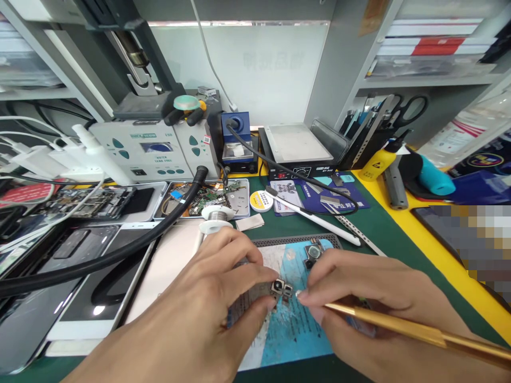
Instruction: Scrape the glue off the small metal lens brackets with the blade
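My left hand (223, 287) is closed, pinching a small phone camera module (278, 287) between thumb and forefinger, just above a blue and white work mat (299, 330). My right hand (371, 298), also closed, carries a slim gold pen-shaped tool (399, 322) that slants off to the right. A tiny whitish bit (298, 294) shows at the right fingertips, close beside the module; I cannot tell what it is. Another camera part (313, 252) lies on the mat's far right, partly behind the right fingers.
Behind the hands stand a solder spool (216, 215), a tray of circuit boards (239, 197) and a round white-yellow tin (261, 201). A white pen-like iron (319, 219) lies beyond the mat. A black hose (159, 229) crosses phones on the left. A hot-air station (155, 146) stands behind.
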The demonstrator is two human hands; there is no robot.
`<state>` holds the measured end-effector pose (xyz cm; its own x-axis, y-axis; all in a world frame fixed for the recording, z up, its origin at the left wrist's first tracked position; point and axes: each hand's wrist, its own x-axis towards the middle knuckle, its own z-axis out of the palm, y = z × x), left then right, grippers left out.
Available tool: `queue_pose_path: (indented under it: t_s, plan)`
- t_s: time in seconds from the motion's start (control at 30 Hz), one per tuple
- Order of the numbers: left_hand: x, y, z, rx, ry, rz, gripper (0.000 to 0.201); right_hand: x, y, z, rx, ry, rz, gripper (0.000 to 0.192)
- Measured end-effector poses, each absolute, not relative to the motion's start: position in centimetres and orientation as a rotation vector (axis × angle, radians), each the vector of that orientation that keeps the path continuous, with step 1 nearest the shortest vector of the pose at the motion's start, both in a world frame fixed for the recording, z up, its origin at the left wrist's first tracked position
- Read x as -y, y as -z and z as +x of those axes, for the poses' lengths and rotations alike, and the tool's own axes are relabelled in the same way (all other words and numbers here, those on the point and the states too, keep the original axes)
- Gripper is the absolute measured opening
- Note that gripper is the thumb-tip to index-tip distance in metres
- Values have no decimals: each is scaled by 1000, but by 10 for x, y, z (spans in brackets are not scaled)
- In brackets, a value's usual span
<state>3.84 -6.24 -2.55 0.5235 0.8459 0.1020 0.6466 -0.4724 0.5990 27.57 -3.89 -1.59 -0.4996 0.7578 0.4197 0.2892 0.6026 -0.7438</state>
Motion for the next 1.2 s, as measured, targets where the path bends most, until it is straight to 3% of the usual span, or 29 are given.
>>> queue_pose_path:
  t_s: [0.9,1.2]
  plan:
    - [62,27,41,-1227,-642,2285,6,41,20,275,2192,-496,-801,24]
    - [61,28,44,-1232,-696,2323,7,44,17,281,2207,-471,-789,25]
